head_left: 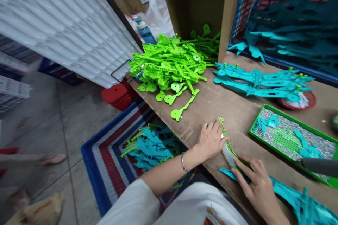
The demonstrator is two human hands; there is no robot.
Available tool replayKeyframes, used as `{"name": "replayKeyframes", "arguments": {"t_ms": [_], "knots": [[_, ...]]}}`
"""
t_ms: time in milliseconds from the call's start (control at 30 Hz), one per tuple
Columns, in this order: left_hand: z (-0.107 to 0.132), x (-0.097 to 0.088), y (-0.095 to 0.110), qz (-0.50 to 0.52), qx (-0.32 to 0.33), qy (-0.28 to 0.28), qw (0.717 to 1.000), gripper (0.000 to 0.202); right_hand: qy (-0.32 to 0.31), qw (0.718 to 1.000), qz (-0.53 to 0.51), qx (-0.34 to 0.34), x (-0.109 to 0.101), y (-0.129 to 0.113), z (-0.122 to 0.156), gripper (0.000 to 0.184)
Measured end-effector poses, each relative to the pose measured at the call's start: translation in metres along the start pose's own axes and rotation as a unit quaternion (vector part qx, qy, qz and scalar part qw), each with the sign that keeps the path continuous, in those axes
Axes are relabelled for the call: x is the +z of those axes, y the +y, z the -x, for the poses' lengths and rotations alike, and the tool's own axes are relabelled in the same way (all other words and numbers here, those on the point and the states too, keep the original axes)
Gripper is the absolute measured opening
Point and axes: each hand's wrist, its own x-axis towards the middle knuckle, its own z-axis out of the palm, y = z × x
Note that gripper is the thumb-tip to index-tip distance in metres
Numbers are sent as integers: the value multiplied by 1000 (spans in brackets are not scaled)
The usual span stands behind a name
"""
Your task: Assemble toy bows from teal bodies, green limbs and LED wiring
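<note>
Heap of green parts (169,66) is occupying the far-left tabletop (208,102); left hand (210,140), half-open, is lying over a green piece (230,149) by the near edge; right hand (255,179), fingers slightly parted, is touching the piece's near end; whether either is gripping is unclear; uneven pressing could be twisting it loose.

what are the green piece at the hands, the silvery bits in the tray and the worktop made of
Green piece: probably molded plastic, slight sheen, uniform color. Silvery bits: likely metal, given their bright glints. Worktop: perhaps wood or board, matte brown with pale scuffs; type unclear.
</note>
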Motion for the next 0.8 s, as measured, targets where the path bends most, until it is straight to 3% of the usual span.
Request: {"name": "replayKeyframes", "arguments": {"t_ms": [100, 200, 333, 467, 567, 667, 800], "knots": [[-16, -14, -20, 1, 26, -22, 999, 41, 14, 1000, 4, -4, 0, -1, -3, 37], [-55, -31, -56, -20, 35, -26, 999, 29, 18, 1000, 14, -4, -2, -2, -6, 34], [-135, -43, -108, -60, -3, 14, 998, 29, 14, 1000, 20, -6, -7, 1, -7, 39], [-217, -49, -149, -93, -39, 44, 994, 23, 17, 1000, 18, 0, -9, 8, -7, 41], [-263, -52, -172, -113, -57, 60, 990, 37, 16, 999, 27, -6, -7, 13, -9, 43], [-294, -46, -187, -125, -53, 58, 989, 39, 20, 999, 30, -25, -5, 19, -12, 41], [-315, -32, -201, -144, -54, 55, 987, 38, 26, 999, 30, -25, -3, 24, -15, 34]]}}
